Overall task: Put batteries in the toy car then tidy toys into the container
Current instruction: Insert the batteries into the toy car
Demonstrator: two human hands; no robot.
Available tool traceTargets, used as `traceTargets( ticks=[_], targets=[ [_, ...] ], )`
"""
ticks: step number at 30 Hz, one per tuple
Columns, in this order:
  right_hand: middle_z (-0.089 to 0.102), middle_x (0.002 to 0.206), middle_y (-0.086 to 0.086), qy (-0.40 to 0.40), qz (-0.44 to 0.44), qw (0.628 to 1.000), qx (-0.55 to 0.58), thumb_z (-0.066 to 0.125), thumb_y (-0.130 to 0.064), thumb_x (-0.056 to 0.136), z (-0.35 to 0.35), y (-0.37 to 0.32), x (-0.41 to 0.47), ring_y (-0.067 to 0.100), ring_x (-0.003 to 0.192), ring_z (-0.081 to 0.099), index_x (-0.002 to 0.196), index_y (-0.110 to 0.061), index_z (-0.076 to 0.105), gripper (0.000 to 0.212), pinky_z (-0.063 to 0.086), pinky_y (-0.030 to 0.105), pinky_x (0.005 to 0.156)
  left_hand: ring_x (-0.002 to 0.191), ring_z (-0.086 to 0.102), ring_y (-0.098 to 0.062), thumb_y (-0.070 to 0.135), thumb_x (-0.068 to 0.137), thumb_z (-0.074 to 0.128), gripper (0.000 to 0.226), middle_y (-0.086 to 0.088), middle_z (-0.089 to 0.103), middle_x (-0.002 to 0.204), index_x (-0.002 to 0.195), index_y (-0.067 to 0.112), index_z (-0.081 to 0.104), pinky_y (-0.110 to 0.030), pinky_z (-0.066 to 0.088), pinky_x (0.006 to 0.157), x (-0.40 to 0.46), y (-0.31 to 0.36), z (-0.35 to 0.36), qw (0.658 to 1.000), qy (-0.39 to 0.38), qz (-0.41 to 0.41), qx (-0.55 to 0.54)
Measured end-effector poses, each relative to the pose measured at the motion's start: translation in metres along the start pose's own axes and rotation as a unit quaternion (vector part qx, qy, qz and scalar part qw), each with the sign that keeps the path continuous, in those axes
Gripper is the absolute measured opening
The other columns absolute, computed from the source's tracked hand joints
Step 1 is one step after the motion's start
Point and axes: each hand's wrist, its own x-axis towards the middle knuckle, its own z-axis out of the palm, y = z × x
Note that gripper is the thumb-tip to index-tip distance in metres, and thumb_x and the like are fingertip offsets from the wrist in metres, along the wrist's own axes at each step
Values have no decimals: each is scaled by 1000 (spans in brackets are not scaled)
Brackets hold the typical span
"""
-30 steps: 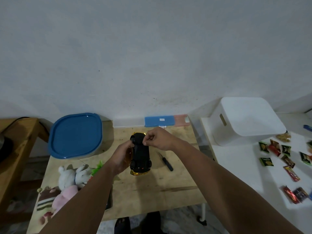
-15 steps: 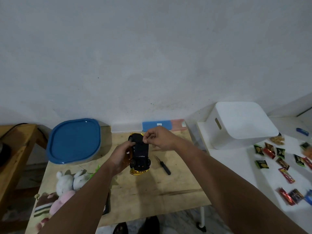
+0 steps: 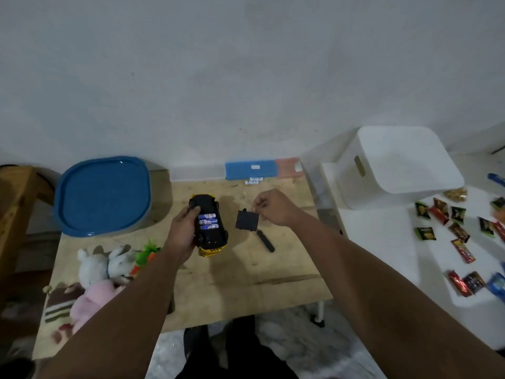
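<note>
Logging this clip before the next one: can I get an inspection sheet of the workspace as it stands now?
Surface: wooden table, bare at centre.
Job's things: toy car upside down, three batteries seated; battery cover off; blue-lidded container shut.
Clutter: screwdriver; plush toys at left edge.
Grippers: left hand holds car; right hand pinches cover.
Cables: dark cable far left.
Surroundings: white bin, snack packets on white table.

One black and yellow toy car has three blue batteries inside. There is one flat black cover, one blue-lidded container and one white box.
</note>
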Motion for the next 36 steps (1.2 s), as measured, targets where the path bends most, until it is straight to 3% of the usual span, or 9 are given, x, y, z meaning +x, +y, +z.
traceTargets(
  ticks=[4,8,11,15,22,25,30,36],
  targets=[
    [74,87,3,-32,26,998,-41,60,-3,92,36,32,15,17,82,69,74,-11,71,22,56,33,81,98,72,-33,15,107,53,21,-16,74,117,122,13,68,-44,58,87,17,-17,-11,1000,26,-8,16],
    [72,86,0,-49,38,997,-50,59,-3,91,67,53,33,17,85,67,82,-3,73,17,54,31,80,96,73,-31,16,107,52,22,-12,76,113,121,13,69,-44,60,87,30,-23,-17,999,27,-4,21],
    [75,94,2,-59,47,995,-69,59,-6,91,78,58,44,19,91,69,72,-18,66,24,56,36,85,91,75,-27,17,107,53,23,-9,78,105,123,13,68,-38,63,77,35,-21,-17,999,29,-1,16],
    [72,94,-3,-70,49,989,-122,61,-5,89,79,61,54,19,90,66,80,-18,70,18,56,35,84,87,76,-26,16,107,52,22,-5,80,97,120,13,69,-38,64,74,37,-19,-13,1000,20,-1,13],
    [71,94,0,-83,33,982,-165,65,-12,90,80,63,63,19,86,64,90,-18,73,10,52,32,79,99,73,-32,17,107,52,31,-14,75,115,133,7,66,-45,62,85,40,-24,-8,1000,11,-18,16],
    [72,94,-1,-86,19,981,-170,64,-11,90,80,65,63,19,87,64,88,-19,73,12,53,32,79,100,73,-32,17,107,52,32,-16,74,119,135,7,65,-42,63,82,41,-26,-8,999,9,-25,19],
    [71,89,-4,-79,0,982,-170,64,-13,89,80,68,62,18,83,65,85,-21,72,11,57,36,78,106,72,-34,19,106,53,33,-18,73,125,135,9,66,-49,59,92,44,-28,-9,999,10,-38,16],
    [71,88,-7,-71,0,984,-166,63,-15,88,79,67,59,16,83,64,83,-24,71,13,57,36,77,96,76,-28,20,107,53,32,-10,78,111,133,11,67,-41,63,77,42,-22,-6,999,2,-40,17]
  ],
)
